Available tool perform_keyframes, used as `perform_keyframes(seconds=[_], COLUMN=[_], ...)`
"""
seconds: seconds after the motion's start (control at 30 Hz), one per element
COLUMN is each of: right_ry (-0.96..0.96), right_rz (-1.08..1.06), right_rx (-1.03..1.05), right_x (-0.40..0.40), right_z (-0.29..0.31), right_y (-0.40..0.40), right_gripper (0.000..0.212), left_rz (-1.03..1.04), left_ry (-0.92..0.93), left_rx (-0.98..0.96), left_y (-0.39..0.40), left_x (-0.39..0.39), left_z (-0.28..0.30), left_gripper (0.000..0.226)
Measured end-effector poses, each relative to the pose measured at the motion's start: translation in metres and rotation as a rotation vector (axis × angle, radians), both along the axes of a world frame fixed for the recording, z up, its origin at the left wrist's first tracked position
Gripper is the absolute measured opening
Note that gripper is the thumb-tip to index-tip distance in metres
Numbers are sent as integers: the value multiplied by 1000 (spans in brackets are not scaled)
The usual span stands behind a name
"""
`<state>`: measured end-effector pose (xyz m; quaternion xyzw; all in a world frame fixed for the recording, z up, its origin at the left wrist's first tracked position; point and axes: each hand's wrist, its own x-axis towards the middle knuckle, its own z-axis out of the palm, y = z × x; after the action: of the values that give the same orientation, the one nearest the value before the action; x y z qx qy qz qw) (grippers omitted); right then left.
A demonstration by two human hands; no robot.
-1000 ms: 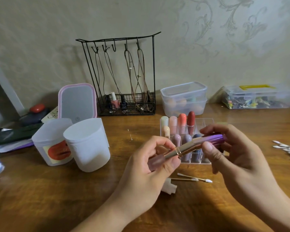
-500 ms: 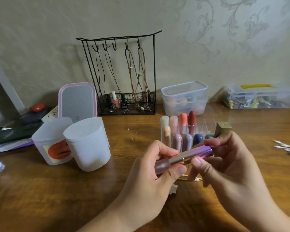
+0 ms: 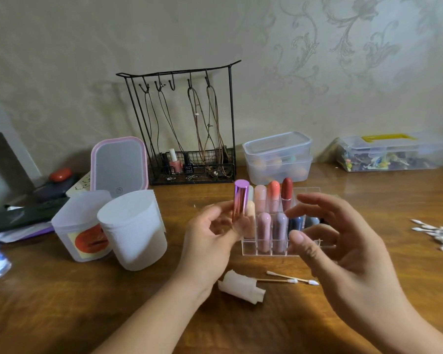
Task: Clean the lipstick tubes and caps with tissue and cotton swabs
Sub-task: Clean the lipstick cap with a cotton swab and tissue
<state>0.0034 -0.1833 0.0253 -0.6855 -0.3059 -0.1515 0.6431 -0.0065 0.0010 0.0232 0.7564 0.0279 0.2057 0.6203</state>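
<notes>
Left hand [image 3: 210, 233] pinches an upright, seemingly capped lipstick tube [image 3: 240, 200], purple fading to pink; right hand [image 3: 338, 246] spread.

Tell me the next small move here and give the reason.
Probably reach the right hand down for the crumpled tissue: that hand is open and holds nothing, the left hand holds the purple lipstick tube upright, and the tissue lies just below, beside two cotton swabs.
</notes>
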Motion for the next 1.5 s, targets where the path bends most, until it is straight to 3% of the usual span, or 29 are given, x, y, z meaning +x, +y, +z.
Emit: perform_keyframes(seconds=[0.13,0.37,0.63,0.7,0.8,0.9,1.0,1.13,1.37,1.5], right_ry=[-6,-45,-239,-239,-222,-211,-192,-195,-137,-128], right_rz=[-3,-55,-203,-196,-190,-180,-166,-164,-176,-127], right_rx=[-102,-197,-462,-506,-545,-537,-527,-524,-402,-371], right_x=[3,8,15,17,20,21,21,19,16,12], right_z=[-1,-3,-10,-13,-15,-15,-13,-11,-7,-6], right_y=[-1,-3,0,1,0,-3,-6,-9,-8,-6], right_gripper=[32,24,21,23,23,19,19,20,36,24], left_rz=[6,163,217,267,247,244,204,165,28,-167], left_ry=[-11,-1,-11,-112,-297,-229,-138,-90,-216,-287], left_rx=[22,284,467,528,767,1174,1304,1230,656,494], left_y=[-3,-2,-2,-3,-5,-12,-15,-18,-27,-34], left_x=[3,8,11,9,7,11,17,22,-1,-31], left_z=[-4,-11,-16,-16,-7,6,17,26,55,54], left_gripper=[25,25,53,67,62,48,24,10,13,13])
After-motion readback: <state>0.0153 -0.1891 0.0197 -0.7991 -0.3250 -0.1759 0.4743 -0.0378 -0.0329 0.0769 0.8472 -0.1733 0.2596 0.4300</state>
